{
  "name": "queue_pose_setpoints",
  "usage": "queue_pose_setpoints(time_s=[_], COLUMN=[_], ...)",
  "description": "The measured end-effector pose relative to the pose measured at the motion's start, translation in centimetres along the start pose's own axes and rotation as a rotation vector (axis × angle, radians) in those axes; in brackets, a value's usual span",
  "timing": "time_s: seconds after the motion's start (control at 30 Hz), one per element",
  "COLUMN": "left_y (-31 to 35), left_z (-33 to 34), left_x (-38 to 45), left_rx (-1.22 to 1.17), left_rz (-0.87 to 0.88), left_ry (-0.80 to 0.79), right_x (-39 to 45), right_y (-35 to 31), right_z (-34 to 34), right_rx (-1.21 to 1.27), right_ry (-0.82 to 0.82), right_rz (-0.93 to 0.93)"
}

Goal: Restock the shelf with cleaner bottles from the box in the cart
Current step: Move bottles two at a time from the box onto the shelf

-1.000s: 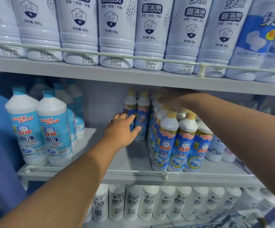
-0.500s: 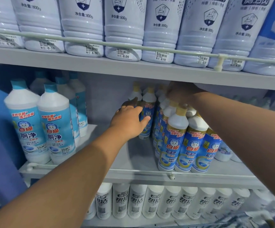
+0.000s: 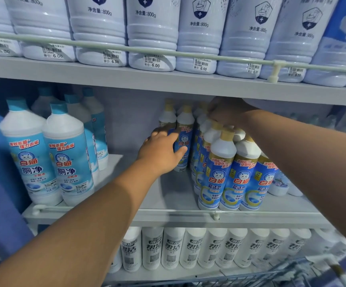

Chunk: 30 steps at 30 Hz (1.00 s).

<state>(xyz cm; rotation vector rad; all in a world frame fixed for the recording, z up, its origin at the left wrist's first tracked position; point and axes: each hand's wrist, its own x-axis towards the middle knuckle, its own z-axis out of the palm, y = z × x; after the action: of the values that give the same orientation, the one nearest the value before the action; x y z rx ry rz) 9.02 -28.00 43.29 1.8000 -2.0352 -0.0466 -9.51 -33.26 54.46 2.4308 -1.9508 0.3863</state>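
Blue-labelled cleaner bottles with gold caps point(image 3: 219, 175) stand in rows on the right half of the middle shelf point(image 3: 174, 214). My left hand point(image 3: 159, 151) reaches deep into the shelf. It wraps around the two rearmost gold-capped bottles point(image 3: 185, 131), fingers behind them and thumb on the front label. My right hand point(image 3: 224, 113) lies in shadow just under the upper shelf, fingers curled over the caps of the back bottles in the row. Its grip is blurred and partly hidden.
Larger bottles with teal caps point(image 3: 64, 160) fill the left of the middle shelf, with bare shelf between them and the gold-capped rows. Big white 800 g bottles point(image 3: 151, 34) line the upper shelf behind a rail. White bottles point(image 3: 192, 247) fill the lower shelf. A cart's wire edge point(image 3: 271, 276) shows below.
My view has drawn closer to the shelf. Both hands stay on the same gold-capped bottles at the back, the left one shifted slightly up and right.
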Motion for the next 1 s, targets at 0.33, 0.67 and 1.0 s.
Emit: queue_pose_setpoints(time_s=[0.33,0.67,1.0], left_y=[0.1,3.7,11.0], left_z=[-2.7,-5.9,0.3], left_x=[-1.5,-9.3,-24.3], left_rx=[0.069,0.077,0.188], left_rz=[-0.047,-0.039,-0.089], left_ry=[-0.056,-0.015,-0.070], right_x=[-5.4,-15.2,-32.0], right_y=[-3.0,-2.0,6.1], right_z=[-1.4,-0.3,9.5], right_rx=[-0.158,-0.260,-0.063], right_ry=[-0.195,-0.040,-0.067], right_rz=[-0.033,-0.245,-0.269])
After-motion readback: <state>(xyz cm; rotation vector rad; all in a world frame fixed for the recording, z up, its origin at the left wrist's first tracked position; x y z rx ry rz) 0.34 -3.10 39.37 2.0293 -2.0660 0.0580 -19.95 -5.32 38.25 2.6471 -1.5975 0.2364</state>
